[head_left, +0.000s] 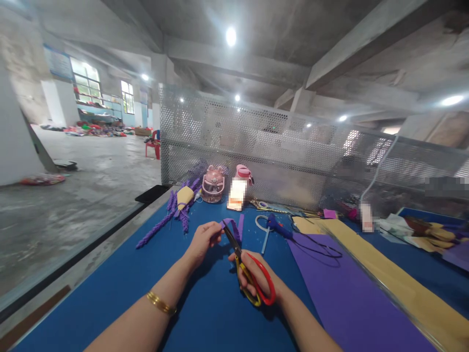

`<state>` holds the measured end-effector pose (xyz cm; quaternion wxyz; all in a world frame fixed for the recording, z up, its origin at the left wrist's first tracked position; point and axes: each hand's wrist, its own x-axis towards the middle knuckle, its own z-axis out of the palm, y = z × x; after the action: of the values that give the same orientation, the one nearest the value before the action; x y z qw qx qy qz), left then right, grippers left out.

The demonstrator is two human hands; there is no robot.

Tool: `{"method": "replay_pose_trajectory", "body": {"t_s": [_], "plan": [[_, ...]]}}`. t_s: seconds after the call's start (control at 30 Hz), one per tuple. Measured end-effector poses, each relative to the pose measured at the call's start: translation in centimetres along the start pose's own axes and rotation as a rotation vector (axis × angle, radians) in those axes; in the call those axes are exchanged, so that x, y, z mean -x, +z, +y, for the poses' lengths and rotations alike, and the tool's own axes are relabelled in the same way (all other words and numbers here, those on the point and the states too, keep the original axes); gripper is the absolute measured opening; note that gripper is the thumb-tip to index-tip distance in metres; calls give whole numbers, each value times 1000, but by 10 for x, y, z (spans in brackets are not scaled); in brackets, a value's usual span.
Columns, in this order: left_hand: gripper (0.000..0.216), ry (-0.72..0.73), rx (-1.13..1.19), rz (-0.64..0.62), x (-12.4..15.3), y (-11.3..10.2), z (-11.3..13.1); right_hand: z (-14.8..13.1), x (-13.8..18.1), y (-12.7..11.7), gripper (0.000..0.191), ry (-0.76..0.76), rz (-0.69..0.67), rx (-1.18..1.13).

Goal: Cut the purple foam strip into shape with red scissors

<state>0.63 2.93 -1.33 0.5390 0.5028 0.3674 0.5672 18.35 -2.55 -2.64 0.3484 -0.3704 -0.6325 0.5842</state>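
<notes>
A purple strip (230,225) is pinched by my left hand (205,239), its far part curling away over the blue table. My right hand (254,271) grips a pair of scissors (267,286) with red and yellow handles. The dark blades point up and left and meet the strip close to my left fingertips. I cannot tell whether the blades are cutting into it. Behind my hands stands a blurred-out phone (237,193). To the right lies a blue glue gun (276,226) with a black cord.
Purple flower stems with a yellow piece (185,197) lie at the left. A pink clear-fronted container (213,183) stands at the back before a perforated metal screen (274,142). Purple sheet (337,283) and yellow sheet (388,264) cover the right side.
</notes>
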Motion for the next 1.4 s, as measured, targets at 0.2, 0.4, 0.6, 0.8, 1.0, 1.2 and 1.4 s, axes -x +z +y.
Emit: {"method": "replay_pose_trajectory", "body": {"t_s": [0.2,0.4,0.6,0.8,1.0,1.2,1.4], "plan": [[27,21,-4,4,0,-1,-1,-2,0,0,62,-3,-13,28],[27,13,-38,-7,-1,-3,-2,-1,0,0,61,5,-9,44],[27,26,-53,-5,-3,-3,-3,-7,2,1,61,-25,49,136],[28,56,-90,17,-1,-3,0,-14,5,1,67,-94,68,242],[26,70,-95,26,-2,-5,-1,-11,5,-1,64,-126,57,358],[26,68,-116,106,-4,-6,-2,-8,2,1,52,-82,96,382],[27,73,-111,150,-5,-8,-2,-10,-1,4,53,-12,131,269]]}}
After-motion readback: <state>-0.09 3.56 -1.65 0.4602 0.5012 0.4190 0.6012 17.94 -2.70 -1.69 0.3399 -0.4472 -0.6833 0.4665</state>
